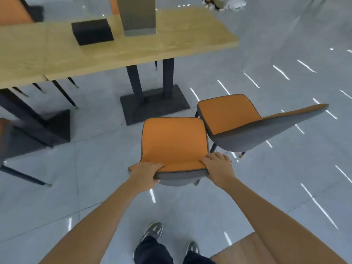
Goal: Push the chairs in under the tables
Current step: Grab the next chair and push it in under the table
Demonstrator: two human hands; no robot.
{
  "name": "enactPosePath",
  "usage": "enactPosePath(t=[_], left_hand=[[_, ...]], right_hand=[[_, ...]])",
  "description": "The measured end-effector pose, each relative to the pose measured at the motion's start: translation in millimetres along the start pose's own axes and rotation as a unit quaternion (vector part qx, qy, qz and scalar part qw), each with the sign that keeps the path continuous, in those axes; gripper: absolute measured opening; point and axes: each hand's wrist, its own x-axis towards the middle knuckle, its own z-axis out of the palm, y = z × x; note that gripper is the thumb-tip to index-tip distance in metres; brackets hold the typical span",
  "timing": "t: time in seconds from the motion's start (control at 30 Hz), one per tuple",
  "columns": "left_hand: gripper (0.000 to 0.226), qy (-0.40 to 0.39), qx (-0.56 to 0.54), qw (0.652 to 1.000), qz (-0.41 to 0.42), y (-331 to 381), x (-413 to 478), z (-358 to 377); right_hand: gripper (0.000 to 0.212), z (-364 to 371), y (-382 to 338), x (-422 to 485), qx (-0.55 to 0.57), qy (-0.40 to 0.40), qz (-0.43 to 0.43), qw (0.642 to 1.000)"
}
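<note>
An orange chair with a grey shell (173, 143) stands on the floor in front of me, short of the light wooden table (118, 52). My left hand (144, 174) grips the left end of its backrest top, fingers curled over the edge. At the right end of the same backrest, my right hand (217, 166) holds on, fingers over the orange side. A second orange chair (230, 113) stands just to the right, touching the first chair's seat, turned at an angle and out from the table.
A black box (92, 31) and a grey pillar (138, 16) are on or behind the table top. The table's black legs and base plate (154, 105) lie ahead. Another chair (15, 141) and table base are at left. A brown wooden surface (245, 250) sits at bottom right.
</note>
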Motion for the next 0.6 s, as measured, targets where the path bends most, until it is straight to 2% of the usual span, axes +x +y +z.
enactPosePath(t=[0.1, 0.2, 0.4, 0.6], left_hand=[[0.022, 0.024, 0.013, 0.999, -0.022, 10.0, -6.9, 4.1], [0.032, 0.026, 0.025, 0.998, -0.053, 23.7, -8.1, 10.6], [0.047, 0.035, -0.038, 0.989, -0.137, 14.0, 16.5, 0.6], [0.059, 0.027, -0.034, 0.99, -0.133, -21.9, 60.6, -20.6]], right_hand=[[0.05, 1.4, 6.3, 2.3, -0.016, 0.006, -0.024, 1.0], [0.051, -2.1, 16.6, 6.9, -0.018, 0.007, -0.043, 0.999], [0.043, -32.7, 12.7, 59.4, -0.032, 0.057, -0.075, 0.995], [0.042, -45.9, 8.5, 120.6, -0.035, 0.06, -0.091, 0.993]])
